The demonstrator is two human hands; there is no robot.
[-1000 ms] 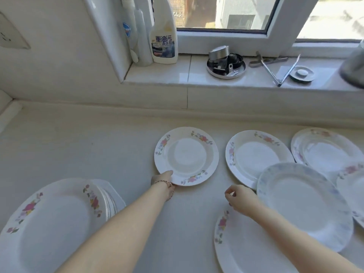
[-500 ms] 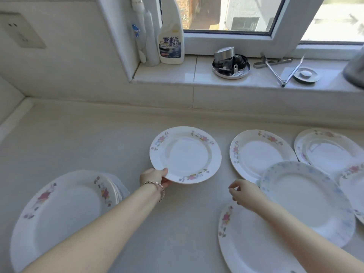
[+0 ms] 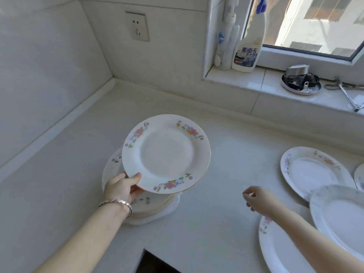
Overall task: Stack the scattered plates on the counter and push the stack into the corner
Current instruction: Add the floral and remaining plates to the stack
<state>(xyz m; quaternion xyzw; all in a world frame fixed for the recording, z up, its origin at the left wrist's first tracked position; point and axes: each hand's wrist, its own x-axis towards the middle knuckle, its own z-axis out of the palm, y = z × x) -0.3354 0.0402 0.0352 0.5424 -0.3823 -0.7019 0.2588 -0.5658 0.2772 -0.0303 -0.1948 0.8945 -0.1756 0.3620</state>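
Note:
My left hand [image 3: 123,187] grips the near-left rim of a white floral plate [image 3: 166,153], thumb on top, and holds it in the air just above a stack of plates [image 3: 151,208] on the pale counter [image 3: 206,223]. My right hand [image 3: 256,198] hovers over the counter with loosely curled fingers and holds nothing. To the right lie more scattered plates: a floral one [image 3: 313,171], a bluish-rimmed one [image 3: 340,219] overlapping it, and a large floral one [image 3: 275,251] under my right forearm. The corner of the counter [image 3: 113,80] is at the back left.
A windowsill [image 3: 246,79] at the back right carries cleaning bottles [image 3: 248,50], a small metal dish of parts [image 3: 300,84] and tongs [image 3: 348,93]. A wall socket [image 3: 138,28] sits above the corner. A dark opening [image 3: 155,263] cuts into the counter's front edge.
My left hand has lifted the floral plate off the counter and carried it left, over the stack. My right hand stayed near the front plates. The view has swung left.

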